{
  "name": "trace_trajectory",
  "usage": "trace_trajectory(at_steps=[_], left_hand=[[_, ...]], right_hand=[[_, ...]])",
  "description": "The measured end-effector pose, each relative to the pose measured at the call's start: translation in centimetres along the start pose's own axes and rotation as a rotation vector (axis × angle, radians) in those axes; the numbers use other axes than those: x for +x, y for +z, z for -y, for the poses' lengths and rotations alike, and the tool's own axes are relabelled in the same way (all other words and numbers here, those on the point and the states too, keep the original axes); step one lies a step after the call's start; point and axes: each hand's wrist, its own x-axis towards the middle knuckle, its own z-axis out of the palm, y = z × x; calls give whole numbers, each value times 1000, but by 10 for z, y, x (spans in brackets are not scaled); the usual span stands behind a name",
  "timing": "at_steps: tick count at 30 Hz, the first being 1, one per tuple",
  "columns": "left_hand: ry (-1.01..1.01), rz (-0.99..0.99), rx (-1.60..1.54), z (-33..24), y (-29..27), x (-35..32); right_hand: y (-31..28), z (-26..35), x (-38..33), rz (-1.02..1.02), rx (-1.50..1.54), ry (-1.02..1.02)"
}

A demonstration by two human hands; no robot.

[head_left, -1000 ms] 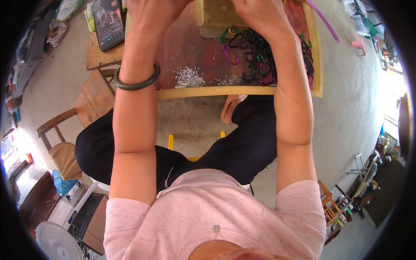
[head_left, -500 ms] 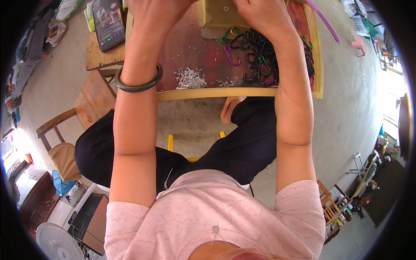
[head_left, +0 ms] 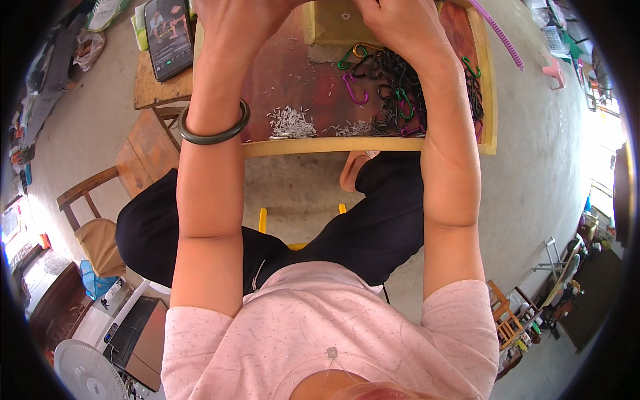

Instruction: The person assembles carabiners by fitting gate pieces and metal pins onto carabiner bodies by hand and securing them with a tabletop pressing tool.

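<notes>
Both hands raised to the far side of a tray-topped table, fingers out of frame

The left hand (head_left: 243, 20) and the right hand (head_left: 403, 27) are held at the upper edge of the view, 1 on each side of a yellowish block (head_left: 337, 25). The fingers of both are cut off by the edge, so it cannot be told whether they are spread, closed or wrapped around anything; contact with the block cannot be made out either.

Beside the right wrist, and partly hidden by the forearm, a tangled heap of black carabiners (head_left: 393, 70) is seen on the reddish tabletop (head_left: 273, 87). Coloured pieces are mixed in or laid at its margin – a purple hook (head_left: 355, 90), a gold clip (head_left: 361, 50) and a green clip (head_left: 344, 59) among them. Nearer the body, 2 groups of small silver pins are spread just inside the pale wooden rim (head_left: 333, 146): a denser pile (head_left: 291, 125) on the left, a thinner scatter (head_left: 357, 127) by the carabiners.

A dark bangle (head_left: 213, 131) is worn on the left forearm. Left of that arm, a phone (head_left: 169, 40) with a lit screen is set on a wooden stand (head_left: 153, 92) – near a wooden chair (head_left: 143, 150).
</notes>
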Motion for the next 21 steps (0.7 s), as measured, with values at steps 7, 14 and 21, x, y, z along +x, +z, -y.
trace_trajectory(at_steps=[7, 14, 21], left_hand=[[-18, 11, -22, -4, -1, 0], [-32, -3, -36, 0, 1, -1], [-2, -13, -81, -4, -8, -1]], right_hand=[[-2, 1, -1, 3, -15, 5], [-9, 26, -6, -190, -101, -54], [-15, 60, -64, 275, -97, -91]])
